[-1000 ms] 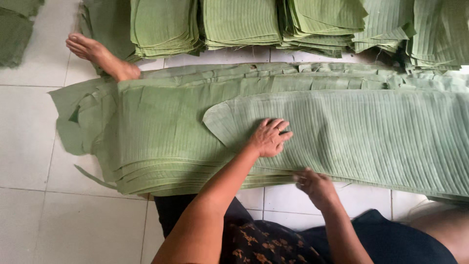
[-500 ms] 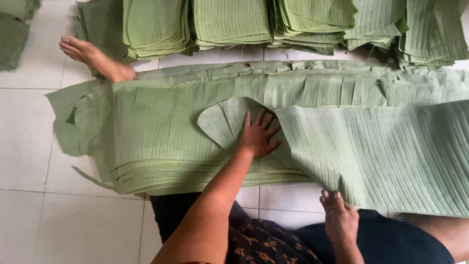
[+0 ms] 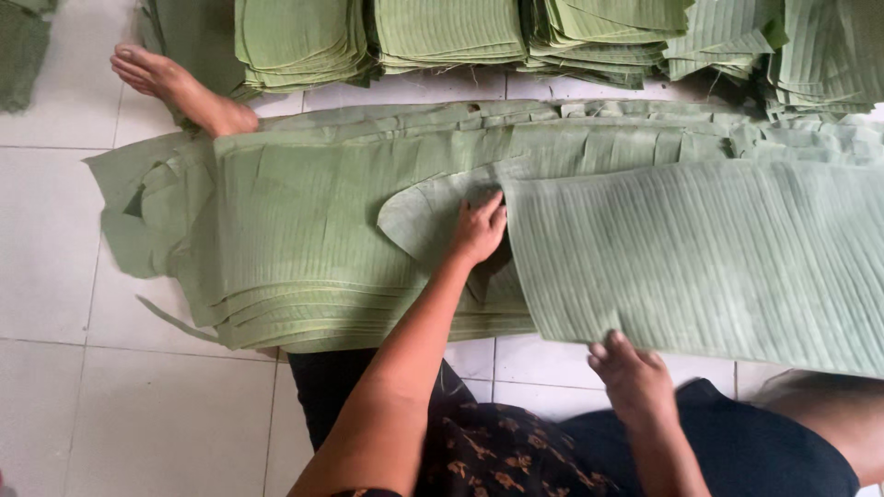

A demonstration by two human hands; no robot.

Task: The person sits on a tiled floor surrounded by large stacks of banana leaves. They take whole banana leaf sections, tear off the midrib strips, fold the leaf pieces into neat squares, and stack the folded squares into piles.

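Under the fingers of the left hand [image 3: 479,230] lies the rounded end of a banana leaf piece [image 3: 424,221], resting on top of a long, thick stack of banana leaves [image 3: 304,239] spread across the tiled floor [image 3: 55,276]. That hand lies flat with its fingers spread and pressing down, not curled around anything; the fingertips point away from the person, toward the far edge of the stack. Just right of those fingers begins the top leaf sheet [image 3: 700,258], a broad ribbed sheet whose left edge stands slightly raised beside the hand and partly covers the rounded piece. Near its lower edge sits the right hand [image 3: 631,377], its fingers bent up and pinching that edge from below, so the sheet hangs lifted off the stack on this side. Beyond the left fingertips, past the far edge of the stack, a row of folded leaf bundles [image 3: 451,32] runs along the top of the view. Well to the left of the fingers, a bare foot [image 3: 175,87] rests at the stack's far corner. Below both wrists, the person's dark clothing [image 3: 516,451] covers the lap.
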